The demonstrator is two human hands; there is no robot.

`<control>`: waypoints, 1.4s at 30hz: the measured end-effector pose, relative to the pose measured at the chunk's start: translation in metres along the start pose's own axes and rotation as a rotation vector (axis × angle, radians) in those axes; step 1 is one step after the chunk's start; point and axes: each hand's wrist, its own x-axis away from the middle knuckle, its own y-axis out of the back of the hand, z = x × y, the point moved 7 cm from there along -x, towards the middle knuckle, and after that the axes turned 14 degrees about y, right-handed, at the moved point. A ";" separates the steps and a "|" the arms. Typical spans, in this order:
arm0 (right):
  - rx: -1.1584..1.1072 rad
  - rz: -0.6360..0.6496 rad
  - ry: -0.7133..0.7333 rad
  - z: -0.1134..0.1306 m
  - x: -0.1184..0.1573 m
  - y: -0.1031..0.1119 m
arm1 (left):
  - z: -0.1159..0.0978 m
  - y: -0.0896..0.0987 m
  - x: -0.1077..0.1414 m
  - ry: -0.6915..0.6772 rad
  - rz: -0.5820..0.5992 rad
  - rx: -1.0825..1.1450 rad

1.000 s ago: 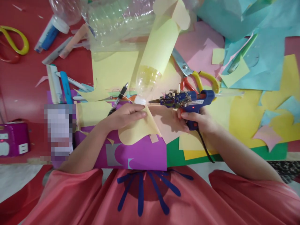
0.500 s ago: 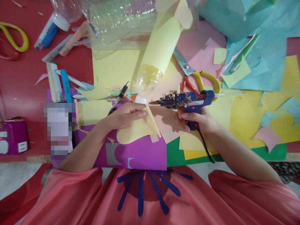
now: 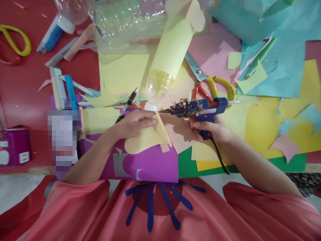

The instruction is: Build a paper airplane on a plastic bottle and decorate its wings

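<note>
My left hand (image 3: 136,123) pinches a pale yellow paper cutout (image 3: 142,142) with a rounded end, thumb on top. In my right hand (image 3: 209,129) is a blue glue gun (image 3: 208,108), its front crusted with dried bits and a small red light showing on its side. The gun's nozzle meets the cutout's upper edge by my left fingertips. Just beyond lies a clear plastic bottle (image 3: 159,82) wrapped in pale yellow paper, its white cap pointing toward my hands. Scissors (image 3: 199,72) with red and yellow handles rest behind the gun.
A black pen (image 3: 127,103) lies beyond my left wrist. Markers (image 3: 70,92) and a glue bottle (image 3: 54,35) are at the left, with other scissors (image 3: 16,40). Clear bottles (image 3: 125,26) lie at the back. Blue paper (image 3: 283,67) and scraps cover the right; purple paper (image 3: 152,167) lies in front.
The glue gun has shifted very slightly left along the cutout's upper edge. My left hand and the cutout stay nearly still.
</note>
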 end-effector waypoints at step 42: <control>0.011 -0.007 -0.046 0.000 0.000 -0.001 | -0.004 0.015 0.002 -0.161 -0.192 -0.067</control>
